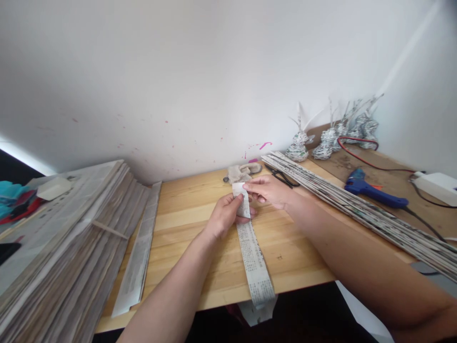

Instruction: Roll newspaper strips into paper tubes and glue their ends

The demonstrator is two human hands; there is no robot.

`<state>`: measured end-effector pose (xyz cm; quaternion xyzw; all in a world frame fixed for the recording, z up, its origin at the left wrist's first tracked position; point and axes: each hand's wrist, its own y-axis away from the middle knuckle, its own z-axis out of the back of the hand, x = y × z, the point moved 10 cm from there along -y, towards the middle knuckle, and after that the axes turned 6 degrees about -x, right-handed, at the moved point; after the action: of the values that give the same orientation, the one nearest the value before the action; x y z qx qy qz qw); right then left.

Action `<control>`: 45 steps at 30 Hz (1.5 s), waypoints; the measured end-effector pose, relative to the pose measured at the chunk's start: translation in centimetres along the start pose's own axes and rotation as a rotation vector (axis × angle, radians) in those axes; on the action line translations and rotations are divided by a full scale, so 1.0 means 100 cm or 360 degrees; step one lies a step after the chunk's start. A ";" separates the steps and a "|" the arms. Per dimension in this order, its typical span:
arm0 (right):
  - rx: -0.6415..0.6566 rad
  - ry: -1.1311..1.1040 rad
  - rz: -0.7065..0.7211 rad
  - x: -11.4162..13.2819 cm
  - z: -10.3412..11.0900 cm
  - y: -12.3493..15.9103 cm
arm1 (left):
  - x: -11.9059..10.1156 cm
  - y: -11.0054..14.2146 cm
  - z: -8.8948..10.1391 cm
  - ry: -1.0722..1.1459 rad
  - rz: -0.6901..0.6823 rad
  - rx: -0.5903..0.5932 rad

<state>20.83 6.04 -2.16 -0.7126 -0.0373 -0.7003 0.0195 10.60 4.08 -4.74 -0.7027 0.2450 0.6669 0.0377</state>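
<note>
A long printed newspaper strip [252,257] runs from my hands toward me and hangs over the table's front edge. My left hand [226,212] pinches it near its far end, thumb on top and fingers beneath. At the strip's far corner, my right hand [262,189] holds the paper between thumb and fingertips. Just beyond my hands lies a crumpled beige cloth [241,172]. Black-handled scissors [283,177] lie behind my right hand, partly hidden by it and by paper sticks.
A tall newspaper stack [103,238] and flat newspaper strips [139,252] lie left. Rolled paper sticks [350,205] stretch along the right, beside a blue glue gun [374,190] with a cord. Several woven paper figures [298,145] stand by the wall; a white box [435,186] sits far right.
</note>
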 end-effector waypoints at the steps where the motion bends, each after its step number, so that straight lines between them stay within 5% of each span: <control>1: -0.0044 0.0005 -0.0008 -0.002 0.002 -0.001 | 0.001 0.000 -0.001 0.0031 0.0017 0.0015; 8: -0.0337 0.0088 -0.0018 -0.012 0.015 -0.005 | 0.009 -0.003 -0.006 0.0317 0.0133 0.0081; 14: -0.0417 0.0178 0.0039 -0.009 0.015 -0.002 | 0.008 -0.003 -0.002 0.0185 0.0061 -0.0005; 33: -0.0138 -0.0008 -0.0111 -0.013 0.004 -0.003 | 0.002 -0.001 0.001 -0.0014 0.0021 -0.0014; 45: -0.0321 -0.0145 -0.0242 -0.023 0.011 -0.002 | 0.004 -0.002 0.002 -0.0055 0.0033 -0.0043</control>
<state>21.85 6.28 -4.43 -0.7371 -0.0215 -0.6669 -0.1071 10.49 4.17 -5.22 -0.6890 0.2427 0.6825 0.0255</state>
